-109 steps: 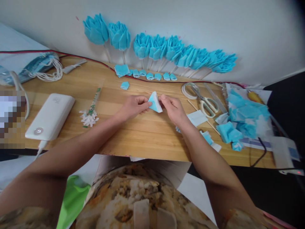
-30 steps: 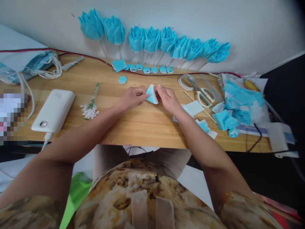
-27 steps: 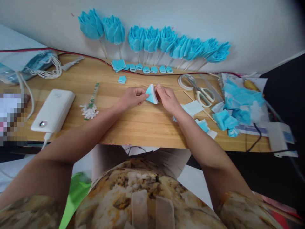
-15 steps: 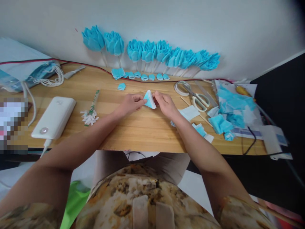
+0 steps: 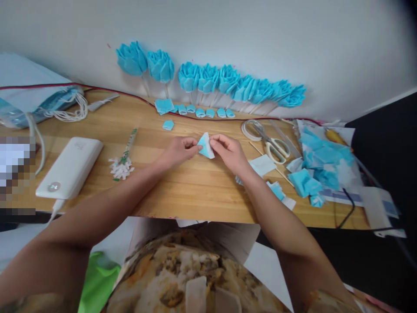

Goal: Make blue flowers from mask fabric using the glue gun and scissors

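Observation:
Between my two hands, above the wooden table, is a folded blue fabric piece (image 5: 204, 147) with a white strip along its right edge. My left hand (image 5: 181, 151) is closed, pinching its left corner between thumb and forefinger. On the other side, the thumb and forefinger of my right hand (image 5: 229, 150) pinch the white edge. A small folded blue piece (image 5: 168, 125) lies on the table just beyond my left hand. Behind it are a stack of blue squares (image 5: 164, 106) and a row of several small folded blue pieces (image 5: 200, 112).
Several blue fabric flowers (image 5: 208, 78) on sticks lean against the wall. Scissors (image 5: 276, 150), a tape roll (image 5: 253, 130) and a heap of blue fabric (image 5: 325, 152) lie right. At left are a white power bank (image 5: 71, 167) and a green strip with white paper bits (image 5: 122, 167).
The view has tilted, so the table appears slightly lower. My right fingers have shifted onto the white edge of the piece; my left hand keeps its pinch.

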A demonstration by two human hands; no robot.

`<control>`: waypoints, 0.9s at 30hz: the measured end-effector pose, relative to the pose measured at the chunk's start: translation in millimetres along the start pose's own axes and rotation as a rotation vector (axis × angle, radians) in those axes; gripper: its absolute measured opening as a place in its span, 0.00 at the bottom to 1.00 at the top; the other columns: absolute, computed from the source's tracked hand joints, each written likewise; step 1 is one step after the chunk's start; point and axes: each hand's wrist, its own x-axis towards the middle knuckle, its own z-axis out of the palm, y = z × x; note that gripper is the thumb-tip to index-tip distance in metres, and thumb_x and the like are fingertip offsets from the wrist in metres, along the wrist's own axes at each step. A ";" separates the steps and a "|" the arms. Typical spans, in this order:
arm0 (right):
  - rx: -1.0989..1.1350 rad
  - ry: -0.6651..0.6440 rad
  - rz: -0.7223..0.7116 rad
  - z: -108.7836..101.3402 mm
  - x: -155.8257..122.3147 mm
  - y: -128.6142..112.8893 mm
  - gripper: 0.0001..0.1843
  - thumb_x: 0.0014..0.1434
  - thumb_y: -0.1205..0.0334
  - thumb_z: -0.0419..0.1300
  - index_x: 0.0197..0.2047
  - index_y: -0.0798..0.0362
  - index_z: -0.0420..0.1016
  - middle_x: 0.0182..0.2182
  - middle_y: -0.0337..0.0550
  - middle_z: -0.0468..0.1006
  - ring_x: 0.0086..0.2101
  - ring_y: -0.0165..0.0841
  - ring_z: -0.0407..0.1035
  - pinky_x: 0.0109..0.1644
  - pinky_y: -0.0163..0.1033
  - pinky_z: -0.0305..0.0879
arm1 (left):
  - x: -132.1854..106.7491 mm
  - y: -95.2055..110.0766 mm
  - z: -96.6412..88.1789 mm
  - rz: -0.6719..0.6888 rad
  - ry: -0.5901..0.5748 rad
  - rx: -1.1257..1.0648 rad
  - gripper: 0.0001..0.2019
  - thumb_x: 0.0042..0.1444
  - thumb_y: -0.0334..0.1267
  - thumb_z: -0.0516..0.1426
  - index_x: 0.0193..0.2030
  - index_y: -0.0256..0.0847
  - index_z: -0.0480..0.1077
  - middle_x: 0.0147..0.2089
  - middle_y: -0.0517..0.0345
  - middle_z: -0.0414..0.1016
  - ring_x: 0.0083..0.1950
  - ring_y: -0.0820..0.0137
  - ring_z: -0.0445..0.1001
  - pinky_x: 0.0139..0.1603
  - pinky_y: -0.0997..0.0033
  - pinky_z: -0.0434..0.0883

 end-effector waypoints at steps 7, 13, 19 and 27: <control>-0.102 0.036 -0.158 -7.7 0.5 -4.7 0.20 0.59 0.61 0.63 0.55 0.46 0.76 0.52 0.44 0.81 0.52 0.37 0.74 0.48 0.42 0.74 | 2.6 -0.8 -6.6 -0.064 0.015 -0.204 0.16 0.59 0.39 0.60 0.21 0.39 0.64 0.19 0.64 0.66 0.20 0.80 0.60 0.24 0.78 0.59; -0.159 -0.048 -0.274 -7.7 -0.8 -6.6 0.12 0.60 0.60 0.67 0.48 0.42 0.81 0.64 0.43 0.73 0.64 0.42 0.66 0.65 0.54 0.66 | 0.8 -0.6 -6.6 -0.069 -0.012 -0.291 0.16 0.56 0.42 0.62 0.22 0.39 0.65 0.19 0.63 0.68 0.20 0.80 0.61 0.23 0.77 0.59; -0.143 -0.061 -0.261 -7.0 -1.8 -8.1 0.03 0.60 0.55 0.70 0.36 0.43 0.83 0.63 0.41 0.75 0.64 0.43 0.67 0.71 0.58 0.57 | -0.7 0.0 -5.0 -0.041 0.013 -0.195 0.15 0.57 0.41 0.61 0.23 0.39 0.64 0.19 0.65 0.66 0.21 0.79 0.60 0.25 0.77 0.59; 0.044 -0.035 -0.080 -0.1 -1.1 -3.8 0.13 0.57 0.46 0.70 0.34 0.47 0.80 0.46 0.43 0.83 0.47 0.38 0.75 0.55 0.46 0.70 | 0.1 -1.7 -2.9 0.075 0.071 0.004 0.13 0.57 0.38 0.59 0.24 0.40 0.64 0.20 0.67 0.60 0.22 0.79 0.54 0.25 0.75 0.52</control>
